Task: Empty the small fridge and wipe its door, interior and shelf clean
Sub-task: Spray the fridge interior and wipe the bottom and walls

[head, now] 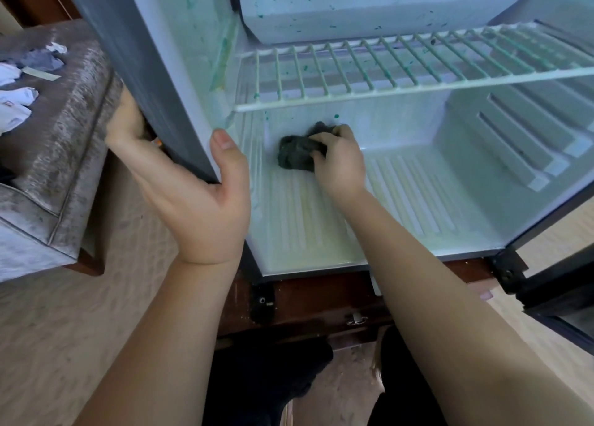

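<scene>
One small fridge [135, 56] fills the frame from 10 to 3 o'clock. It stands open on a dark wooden base [321, 303].

Interior:
- Ribbed white floor [321, 232], with nothing standing on it.
- A white wire shelf [385, 72] spans the cavity at 12 to 2 o'clock. No items are on it.
- A freezer box [369, 7] sits above the shelf at 12 o'clock.
- Green specks [336, 116] dot the back wall, the left wall, the shelf wires and the freezer box front.

Cloth [294, 154]: dark grey and bunched, near frame centre. It lies against the foot of the back wall where that wall meets the floor, towards the left side of the cavity.

Right hand [339, 165]: reaches in under the shelf. Its fingers are curled over the cloth and grip it, pressing it to the surface.

Left hand [199, 207]: at 9 o'clock from the cloth. It clasps the front edge of the fridge's left side wall, with the thumb lying on the inner white face and the fingers wrapped round the grey outer face.

Door [553, 300]: swung out at 4 o'clock, hinged at the lower right corner. Only its dark lower edge shows.

Surroundings:
- A grey upholstered seat [64, 142] at 9 o'clock carries white and grey fabric pieces [16, 104].
- Pale patterned carpet [80, 313] at 7 to 8 o'clock.
</scene>
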`<state>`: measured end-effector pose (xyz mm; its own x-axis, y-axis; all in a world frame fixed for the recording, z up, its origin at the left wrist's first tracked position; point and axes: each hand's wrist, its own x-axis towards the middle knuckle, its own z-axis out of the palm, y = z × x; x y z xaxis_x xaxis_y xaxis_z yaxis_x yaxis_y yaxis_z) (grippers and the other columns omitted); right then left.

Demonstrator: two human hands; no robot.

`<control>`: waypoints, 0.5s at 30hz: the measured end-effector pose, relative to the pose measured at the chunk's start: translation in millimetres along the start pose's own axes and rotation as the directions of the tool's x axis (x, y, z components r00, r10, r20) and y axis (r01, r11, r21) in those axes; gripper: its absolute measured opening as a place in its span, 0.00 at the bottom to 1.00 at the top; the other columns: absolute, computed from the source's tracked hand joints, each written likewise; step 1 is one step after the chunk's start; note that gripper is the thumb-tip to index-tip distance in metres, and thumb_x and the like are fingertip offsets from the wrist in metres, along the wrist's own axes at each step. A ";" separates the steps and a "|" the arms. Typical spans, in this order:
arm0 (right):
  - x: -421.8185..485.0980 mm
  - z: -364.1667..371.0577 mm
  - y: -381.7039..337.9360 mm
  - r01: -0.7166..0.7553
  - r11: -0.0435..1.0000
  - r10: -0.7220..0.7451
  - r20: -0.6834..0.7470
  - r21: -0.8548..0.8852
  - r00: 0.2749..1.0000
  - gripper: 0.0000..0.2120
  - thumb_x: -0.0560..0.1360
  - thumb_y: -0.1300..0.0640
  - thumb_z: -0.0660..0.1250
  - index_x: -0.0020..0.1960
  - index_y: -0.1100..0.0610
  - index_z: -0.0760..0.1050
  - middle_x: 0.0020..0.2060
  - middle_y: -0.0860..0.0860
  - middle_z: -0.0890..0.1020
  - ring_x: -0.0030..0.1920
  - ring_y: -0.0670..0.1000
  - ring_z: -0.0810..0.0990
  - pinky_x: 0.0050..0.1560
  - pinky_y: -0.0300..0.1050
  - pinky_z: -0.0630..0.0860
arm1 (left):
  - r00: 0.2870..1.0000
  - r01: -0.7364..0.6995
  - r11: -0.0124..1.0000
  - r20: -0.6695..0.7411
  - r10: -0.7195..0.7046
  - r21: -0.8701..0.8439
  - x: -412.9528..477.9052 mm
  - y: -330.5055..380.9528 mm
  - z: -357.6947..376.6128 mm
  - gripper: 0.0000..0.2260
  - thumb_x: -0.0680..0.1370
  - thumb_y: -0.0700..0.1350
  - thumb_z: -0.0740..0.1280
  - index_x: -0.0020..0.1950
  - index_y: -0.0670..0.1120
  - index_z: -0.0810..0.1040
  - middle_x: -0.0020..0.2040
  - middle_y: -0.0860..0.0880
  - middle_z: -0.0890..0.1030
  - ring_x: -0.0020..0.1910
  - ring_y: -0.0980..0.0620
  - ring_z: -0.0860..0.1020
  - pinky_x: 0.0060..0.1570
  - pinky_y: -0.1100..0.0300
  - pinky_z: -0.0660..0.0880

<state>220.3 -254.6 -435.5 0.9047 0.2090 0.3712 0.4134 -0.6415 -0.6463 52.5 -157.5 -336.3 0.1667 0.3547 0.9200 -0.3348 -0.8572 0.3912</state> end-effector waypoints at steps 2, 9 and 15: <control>7.0 -18.9 0.7 -0.038 0.999 0.039 -0.122 0.015 0.992 0.15 0.75 0.61 0.65 0.61 0.56 0.79 0.56 0.58 0.75 0.52 0.57 0.77 0.52 0.38 0.68 | 1.000 -0.024 1.000 0.008 0.024 -0.015 -1.1 -8.1 -0.7 0.24 0.80 0.43 0.60 0.62 0.23 0.61 0.59 0.38 0.68 0.58 0.48 0.71 0.59 0.61 0.68; 27.0 -46.4 34.0 -0.387 0.887 0.461 -0.408 0.253 0.788 0.16 0.73 0.62 0.62 0.58 0.55 0.80 0.54 0.53 0.81 0.51 0.51 0.80 0.44 0.33 0.68 | 0.999 -0.022 1.000 0.027 0.022 0.003 5.6 -2.0 -2.1 0.25 0.80 0.46 0.60 0.63 0.24 0.62 0.60 0.47 0.67 0.58 0.52 0.72 0.58 0.61 0.69; 16.6 15.3 -2.7 -0.055 0.998 0.055 -0.127 0.004 0.990 0.13 0.75 0.64 0.62 0.56 0.57 0.80 0.58 0.57 0.74 0.56 0.54 0.73 0.46 0.29 0.59 | 0.998 -0.007 0.999 0.063 0.004 0.041 0.9 -6.0 -1.8 0.25 0.80 0.45 0.60 0.63 0.23 0.61 0.61 0.37 0.69 0.59 0.43 0.73 0.59 0.59 0.69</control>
<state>235.8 -238.0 -437.8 0.9058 0.0781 0.4164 0.3633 -0.6488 -0.6687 53.0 -151.4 -337.7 0.2237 0.3265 0.9183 -0.2979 -0.8742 0.3834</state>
